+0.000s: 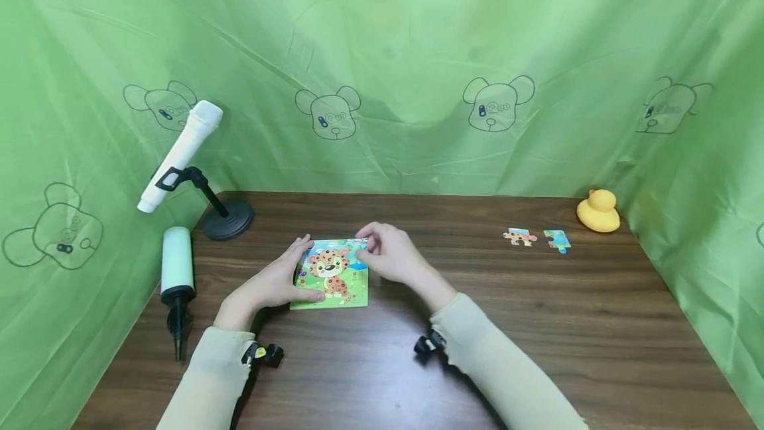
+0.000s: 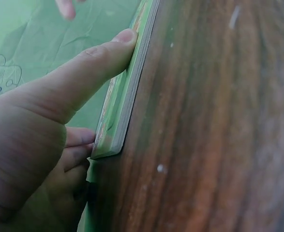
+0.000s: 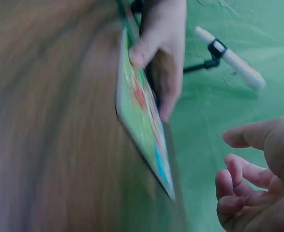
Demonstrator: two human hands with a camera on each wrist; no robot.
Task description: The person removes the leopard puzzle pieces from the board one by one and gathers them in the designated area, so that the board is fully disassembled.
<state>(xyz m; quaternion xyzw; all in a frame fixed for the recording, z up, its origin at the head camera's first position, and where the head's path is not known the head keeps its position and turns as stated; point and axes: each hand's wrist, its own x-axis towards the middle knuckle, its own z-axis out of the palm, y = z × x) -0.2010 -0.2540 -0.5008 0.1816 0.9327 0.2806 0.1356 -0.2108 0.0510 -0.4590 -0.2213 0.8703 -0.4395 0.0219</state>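
Note:
A small square jigsaw puzzle (image 1: 352, 292) with a spotted cartoon leopard lies on the brown table. My left hand (image 1: 274, 282) holds it at its left side, thumb over the lower front and the other fingers along the far left edge. The left wrist view shows that thumb (image 2: 93, 65) on the face of the puzzle (image 2: 115, 121). Above the upper right corner hovers my right hand (image 1: 390, 254), fingers loosely bent. In the right wrist view a gap separates the right hand (image 3: 262, 174) from the puzzle (image 3: 144, 113), and nothing shows between its fingers.
Two loose puzzle pieces, one with leopard spots (image 1: 520, 237) and one blue-green (image 1: 558, 240), lie at the back right near a yellow rubber duck (image 1: 599, 211). At left stand a white microphone (image 1: 182, 151) on a black stand (image 1: 228, 219) and a pale green hand pump (image 1: 177, 261). Green curtains (image 1: 406, 85) surround the table.

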